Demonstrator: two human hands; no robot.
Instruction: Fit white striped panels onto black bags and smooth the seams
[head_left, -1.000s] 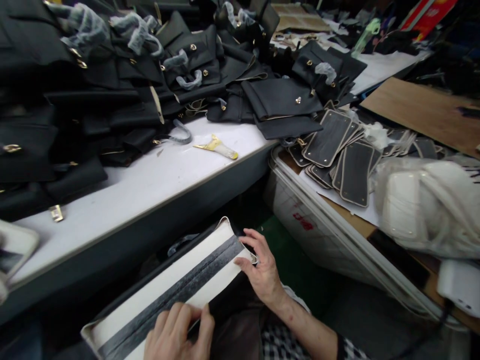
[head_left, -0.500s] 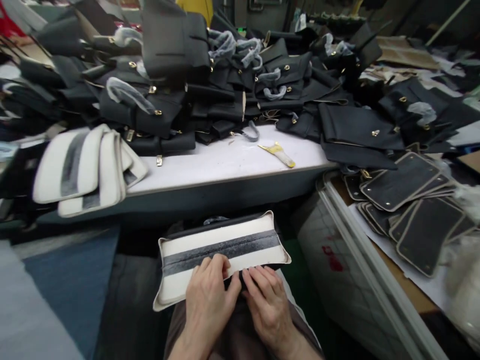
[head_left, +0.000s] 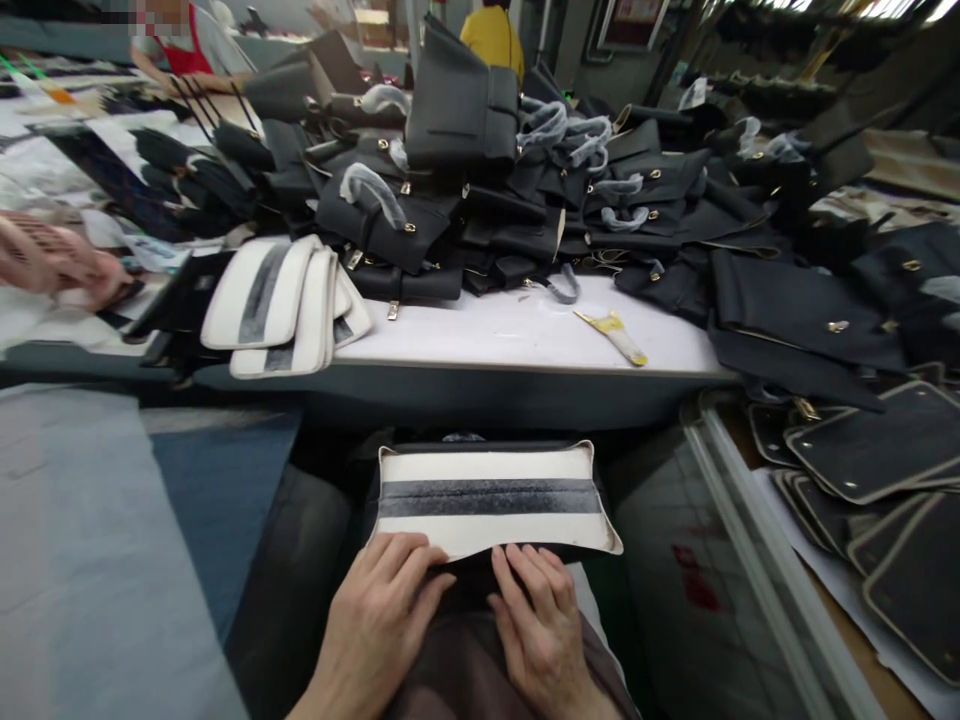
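Note:
A white bag panel with a dark grey stripe along its middle (head_left: 491,497) lies across my lap, level and facing up. My left hand (head_left: 379,625) rests at its near left edge with fingers extended and pressed on the edge. My right hand (head_left: 536,625) lies beside it at the near right edge, fingers spread and flat, tips touching the panel. Neither hand grips anything.
A white worktable (head_left: 525,340) ahead carries heaps of black bag parts (head_left: 525,190), a stack of white striped panels (head_left: 281,300) and a yellow-handled tool (head_left: 615,335). Black base panels (head_left: 870,455) lie on a side bench at right. Other people work far behind.
The view has swung left and the panel now lies level across my lap. Both hands slid down to its near edge, fingers flattening out.

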